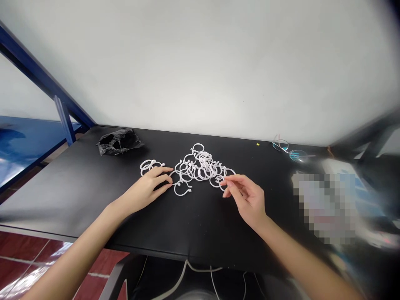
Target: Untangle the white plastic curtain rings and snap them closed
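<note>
A loose heap of white open rings with small knobbed ends (203, 168), resembling shower curtain rings, lies mid-table. At its left edge, my left hand (153, 183) has thumb and fingertips closed on the rim of one ring (175, 172). Just beyond that hand is a small separate group of similar rings (146, 165). One more ring (181, 194) lies at the heap's near side. To the right, my right hand (248, 198) is pinched at the heap's edge, with a ring (221, 183) at its fingertips. Its fingers partly cover that ring.
A crumpled black plastic bag (120, 141) rests at the back left of the black table (187, 225). Eyeglasses (289, 150) and a yellow speck (258, 144) are near the wall. A blurred, pixelated item (325, 208) lies right. White cables (184, 271) hang below the front edge.
</note>
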Available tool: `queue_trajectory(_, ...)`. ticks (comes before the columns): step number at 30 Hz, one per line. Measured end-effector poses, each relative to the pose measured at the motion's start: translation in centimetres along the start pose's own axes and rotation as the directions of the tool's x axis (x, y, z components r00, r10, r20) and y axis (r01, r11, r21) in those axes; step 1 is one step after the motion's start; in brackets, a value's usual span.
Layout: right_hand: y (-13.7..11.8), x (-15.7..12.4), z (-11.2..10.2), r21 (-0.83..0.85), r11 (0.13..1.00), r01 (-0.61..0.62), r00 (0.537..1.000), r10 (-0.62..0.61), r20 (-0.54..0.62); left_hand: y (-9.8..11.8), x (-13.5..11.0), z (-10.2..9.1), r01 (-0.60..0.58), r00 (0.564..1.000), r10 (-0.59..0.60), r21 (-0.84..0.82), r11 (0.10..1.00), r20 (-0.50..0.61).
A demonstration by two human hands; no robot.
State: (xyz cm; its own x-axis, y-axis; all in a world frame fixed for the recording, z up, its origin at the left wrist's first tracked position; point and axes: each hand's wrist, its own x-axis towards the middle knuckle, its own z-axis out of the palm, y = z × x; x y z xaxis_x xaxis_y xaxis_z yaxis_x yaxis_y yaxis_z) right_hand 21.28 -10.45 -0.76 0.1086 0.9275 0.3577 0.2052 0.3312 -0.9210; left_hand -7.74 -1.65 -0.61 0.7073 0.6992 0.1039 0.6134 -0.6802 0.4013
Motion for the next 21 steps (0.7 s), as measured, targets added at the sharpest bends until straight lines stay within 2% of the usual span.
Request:
queue_trajectory(4,0.0,0.0,0.0,-0.005,1.000,0.003,1.000,-0.003,-0.008,0.1,0.4,-0.3,0.011,0.998,-0.009,-0.042,0.999,0.057)
queue_trajectory(12,0.0,0.0,-0.1,-0.001,1.000,-0.009,1.000,0.009,-0.016,0.6,0.1,-0.2,0.057,0.996,-0.051,-0.086,0.995,0.071)
queue_trajectory(17,-0.1,0.1,0.0,-0.009,1.000,0.006,1.000,-0.006,-0.011,0.1,0.0,0.1,0.032,0.995,-0.020,-0.125,0.992,0.095)
queue_trajectory(21,0.0,0.2,-0.1,-0.023,1.000,0.018,1.000,-0.018,-0.016,-0.2,0.1,-1.5,0.036,0.997,-0.023,-0.175,0.984,0.074)
